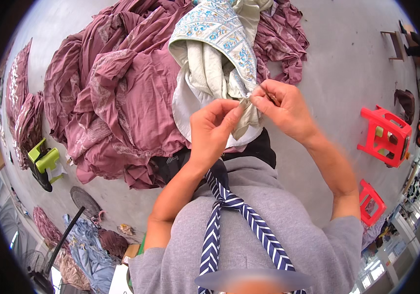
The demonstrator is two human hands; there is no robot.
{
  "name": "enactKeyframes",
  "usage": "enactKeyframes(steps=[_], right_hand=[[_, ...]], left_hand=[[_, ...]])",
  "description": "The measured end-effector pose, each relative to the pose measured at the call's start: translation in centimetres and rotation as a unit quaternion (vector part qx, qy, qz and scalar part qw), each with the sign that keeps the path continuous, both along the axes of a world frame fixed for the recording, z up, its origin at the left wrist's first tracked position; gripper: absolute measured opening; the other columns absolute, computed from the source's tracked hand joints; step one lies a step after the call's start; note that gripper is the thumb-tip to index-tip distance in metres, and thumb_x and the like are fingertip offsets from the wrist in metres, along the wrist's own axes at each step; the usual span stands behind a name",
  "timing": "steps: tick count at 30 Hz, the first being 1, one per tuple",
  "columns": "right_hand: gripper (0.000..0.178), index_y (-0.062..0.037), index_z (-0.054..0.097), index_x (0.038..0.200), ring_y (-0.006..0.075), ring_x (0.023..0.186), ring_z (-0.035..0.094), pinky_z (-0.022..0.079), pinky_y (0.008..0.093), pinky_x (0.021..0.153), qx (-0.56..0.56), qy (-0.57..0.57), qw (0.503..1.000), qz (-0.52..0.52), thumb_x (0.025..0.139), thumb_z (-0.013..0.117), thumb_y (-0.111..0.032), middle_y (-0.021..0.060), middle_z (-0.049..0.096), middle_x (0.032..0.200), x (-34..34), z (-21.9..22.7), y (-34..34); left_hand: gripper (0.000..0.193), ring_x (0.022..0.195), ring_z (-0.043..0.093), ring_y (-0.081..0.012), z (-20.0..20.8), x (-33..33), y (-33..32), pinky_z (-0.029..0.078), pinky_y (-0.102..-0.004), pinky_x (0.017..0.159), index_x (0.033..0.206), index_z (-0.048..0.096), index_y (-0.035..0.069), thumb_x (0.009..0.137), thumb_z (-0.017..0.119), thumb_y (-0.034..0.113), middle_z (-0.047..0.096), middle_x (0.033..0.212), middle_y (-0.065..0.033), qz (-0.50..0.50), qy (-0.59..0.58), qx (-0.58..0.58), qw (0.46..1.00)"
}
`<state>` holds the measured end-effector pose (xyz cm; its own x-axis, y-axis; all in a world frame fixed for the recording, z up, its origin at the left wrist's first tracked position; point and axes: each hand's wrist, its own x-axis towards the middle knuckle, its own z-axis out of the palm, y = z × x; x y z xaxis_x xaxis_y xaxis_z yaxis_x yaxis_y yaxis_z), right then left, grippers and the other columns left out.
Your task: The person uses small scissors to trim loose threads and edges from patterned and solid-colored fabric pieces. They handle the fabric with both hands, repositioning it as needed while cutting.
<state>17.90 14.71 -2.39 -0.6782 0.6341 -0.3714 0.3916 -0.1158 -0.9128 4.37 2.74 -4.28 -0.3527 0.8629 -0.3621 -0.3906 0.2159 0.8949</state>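
Observation:
A pale green and white garment (205, 71) with a blue and gold floral patterned band (217, 29) is draped over my lap. My left hand (212, 128) is closed, pinching the edge of its pale cloth between thumb and fingers. Close beside it, my right hand (288, 111) is closed around a small, thin dark tool (269, 94), perhaps thread snips; most of it is hidden by the fingers. Its fingertips meet the cloth near the left hand's pinch. A large heap of mauve cloth (146, 93) with pale patterned bands lies under and left of the garment.
Two red plastic stools (386, 137) stand on the grey floor (337, 54) at the right. On the left are a lime green stool (47, 159) and another cloth pile (26, 117). Blue cloth (90, 255) lies at lower left, near a black pole (65, 240).

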Motion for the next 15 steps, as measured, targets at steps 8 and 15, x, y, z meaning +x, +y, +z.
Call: enactKeyframes(steps=[8, 15], right_hand=[[0.012, -0.0017, 0.058, 0.086, 0.0005, 0.059, 0.042, 0.032, 0.0179, 0.051, -0.139, 0.081, 0.985, -0.065, 0.088, 0.059, -0.013, -0.006, 0.05, 0.069, 0.6, -0.1, -0.3], [0.012, -0.0001, 0.058, 0.083, -0.0001, 0.058, 0.039, 0.031, 0.019, 0.048, -0.016, 0.036, 0.997, -0.068, 0.087, 0.06, -0.011, -0.0061, 0.05, 0.066, 0.5, -1.1, -2.0]], left_hand=[[0.029, 0.073, 0.058, -0.0066, -0.9, -0.4, 0.3, 0.047, -0.0207, 0.061, 0.113, 0.058, -0.001, 0.091, 0.057, 0.018, 0.063, 0.089, -0.0027, -0.067, -0.118, -0.021, 0.991], [0.02, 0.072, 0.057, -0.005, -2.0, -0.1, 0.2, 0.045, -0.0191, 0.06, 0.102, 0.062, -0.003, 0.086, 0.062, 0.009, 0.064, 0.081, -0.0004, -0.067, -0.079, -0.002, 0.995]])
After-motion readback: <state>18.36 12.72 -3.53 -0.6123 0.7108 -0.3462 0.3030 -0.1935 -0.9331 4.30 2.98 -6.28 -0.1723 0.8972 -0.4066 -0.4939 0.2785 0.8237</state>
